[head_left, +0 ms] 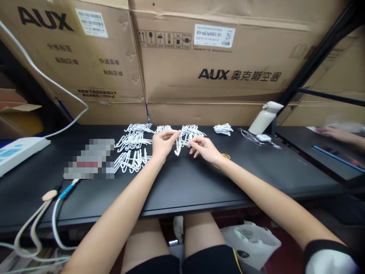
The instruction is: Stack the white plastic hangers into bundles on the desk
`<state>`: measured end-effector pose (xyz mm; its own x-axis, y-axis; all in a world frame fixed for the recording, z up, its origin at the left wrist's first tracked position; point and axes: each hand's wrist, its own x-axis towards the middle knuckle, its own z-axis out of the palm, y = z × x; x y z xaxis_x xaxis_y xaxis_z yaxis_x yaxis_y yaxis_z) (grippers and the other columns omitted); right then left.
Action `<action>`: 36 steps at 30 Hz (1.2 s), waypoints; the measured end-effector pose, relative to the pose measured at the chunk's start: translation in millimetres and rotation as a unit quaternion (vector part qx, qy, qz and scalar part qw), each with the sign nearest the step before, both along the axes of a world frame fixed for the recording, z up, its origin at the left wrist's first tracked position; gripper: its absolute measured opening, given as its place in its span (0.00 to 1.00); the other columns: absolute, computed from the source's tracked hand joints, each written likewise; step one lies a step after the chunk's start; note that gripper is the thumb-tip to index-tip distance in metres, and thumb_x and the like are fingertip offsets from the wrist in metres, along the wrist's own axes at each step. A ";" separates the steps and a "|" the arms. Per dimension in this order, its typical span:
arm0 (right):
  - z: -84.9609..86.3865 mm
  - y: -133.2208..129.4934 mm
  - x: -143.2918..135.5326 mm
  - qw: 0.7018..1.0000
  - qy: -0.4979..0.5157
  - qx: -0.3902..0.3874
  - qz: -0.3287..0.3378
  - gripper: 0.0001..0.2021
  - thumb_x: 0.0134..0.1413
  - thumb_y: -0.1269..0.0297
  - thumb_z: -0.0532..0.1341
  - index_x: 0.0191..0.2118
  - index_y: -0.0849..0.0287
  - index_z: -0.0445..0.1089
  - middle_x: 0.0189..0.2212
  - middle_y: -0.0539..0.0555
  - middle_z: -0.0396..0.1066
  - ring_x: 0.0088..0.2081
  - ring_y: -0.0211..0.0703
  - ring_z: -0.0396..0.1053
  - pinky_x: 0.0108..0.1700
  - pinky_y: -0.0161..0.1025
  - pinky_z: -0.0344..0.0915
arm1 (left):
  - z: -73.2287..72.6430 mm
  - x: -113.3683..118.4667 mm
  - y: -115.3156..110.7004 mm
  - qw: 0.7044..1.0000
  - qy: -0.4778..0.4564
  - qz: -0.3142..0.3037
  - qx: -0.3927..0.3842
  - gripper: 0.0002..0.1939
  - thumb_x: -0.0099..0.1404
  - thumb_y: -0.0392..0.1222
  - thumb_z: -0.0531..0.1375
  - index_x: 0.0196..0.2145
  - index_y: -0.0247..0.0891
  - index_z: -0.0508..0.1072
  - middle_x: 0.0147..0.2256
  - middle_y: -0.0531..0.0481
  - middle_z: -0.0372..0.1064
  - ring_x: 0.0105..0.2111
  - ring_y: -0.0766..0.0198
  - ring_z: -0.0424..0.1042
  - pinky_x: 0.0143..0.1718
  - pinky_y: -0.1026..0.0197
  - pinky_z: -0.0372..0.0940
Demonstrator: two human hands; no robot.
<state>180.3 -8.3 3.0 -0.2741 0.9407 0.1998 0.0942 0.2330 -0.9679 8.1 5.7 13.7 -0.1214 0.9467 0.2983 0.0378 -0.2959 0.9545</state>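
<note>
My left hand [164, 144] is closed in a pinch, with thumb and forefinger on a few white hooks [178, 147] that hang down just above the black tabletop. Close by on the right, my right hand [203, 148] has thumb and forefinger pressed together beside those hooks; what lies between its fingertips is too small to make out. Behind both hands lies a row of white hooks [194, 130]. More rows of white hooks [132, 160] spread to the left. A bundle of white hooks [224, 129] sits apart at the back right.
Yellow bands [226, 156] lie by my right wrist. A pale bottle [264, 118], glasses [248, 136] and a white case [264, 137] stand back right. A power strip [23, 152] and a blurred-out object [91, 158] are left. Cardboard boxes [171, 83] wall the back. Another person's hand [332, 132] is far right.
</note>
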 end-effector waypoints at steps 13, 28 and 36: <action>8.8 -6.7 0.5 0.992 0.056 -0.107 0.047 0.15 0.45 0.54 0.68 0.32 0.61 0.71 0.32 0.56 0.76 0.27 0.34 0.70 0.25 0.30 0.68 | 5.2 3.0 -2.8 0.993 -0.081 -0.039 -0.074 0.20 0.44 0.53 0.71 0.31 0.36 0.78 0.32 0.47 0.76 0.33 0.63 0.73 0.27 0.68 0.66; 1.9 -1.6 3.3 0.990 0.080 -0.112 0.008 0.13 0.36 0.61 0.73 0.31 0.61 0.78 0.26 0.52 0.75 0.31 0.36 0.72 0.30 0.31 0.69 | 3.2 3.5 -2.1 0.999 -0.022 -0.038 -0.027 0.17 0.48 0.51 0.69 0.30 0.34 0.78 0.30 0.46 0.76 0.31 0.61 0.74 0.28 0.64 0.69; 4.9 -2.4 1.4 0.994 0.073 -0.066 -0.052 0.13 0.39 0.59 0.71 0.32 0.61 0.77 0.29 0.54 0.78 0.33 0.41 0.76 0.30 0.31 0.67 | 1.5 7.6 -1.9 0.998 -0.057 0.001 0.005 0.16 0.50 0.51 0.68 0.29 0.34 0.76 0.28 0.45 0.75 0.33 0.57 0.77 0.24 0.64 0.69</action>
<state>181.7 -10.7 7.9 -0.1515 0.9831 0.1027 -0.0323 0.0989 -0.9946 15.7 3.7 15.2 -0.1563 0.9438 0.2913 -0.0696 -0.3047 0.9499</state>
